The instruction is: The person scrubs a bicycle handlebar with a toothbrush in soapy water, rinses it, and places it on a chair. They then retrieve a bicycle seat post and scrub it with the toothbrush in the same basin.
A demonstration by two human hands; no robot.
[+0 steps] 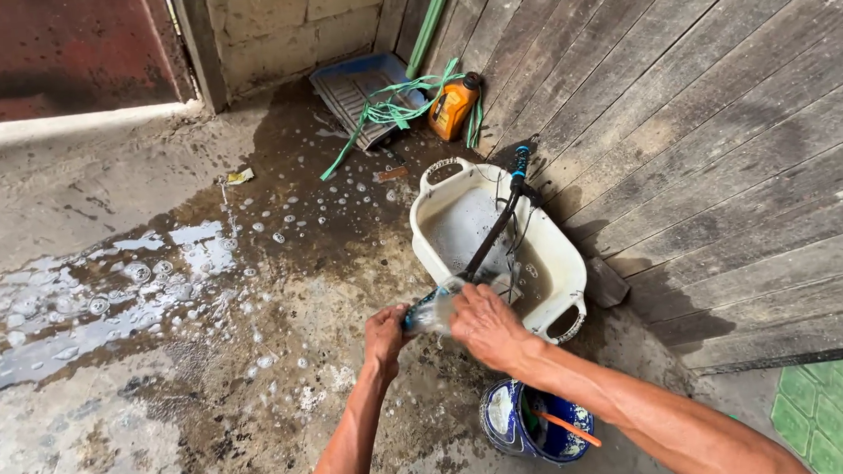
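Observation:
A black bar [492, 235] with blue grips at both ends slants from the white tub's [447, 260] far rim down toward me. My left hand [384, 333] is closed around the bar's near blue end. My right hand [485, 326] grips the bar just beside it, pressing a wet, translucent rag or sponge [435, 310] against it. Both hands are over the tub's near rim. The upper blue grip [521, 155] rests against the wooden wall.
The tub leans against a grey plank wall [704, 126]. A blue bowl [508, 425] holding an orange-handled brush [568, 427] sits below my right arm. An orange bottle [454, 105], green cord [386, 114] and blue tray [356, 85] lie at the back. Soapy water [108, 302] covers the concrete.

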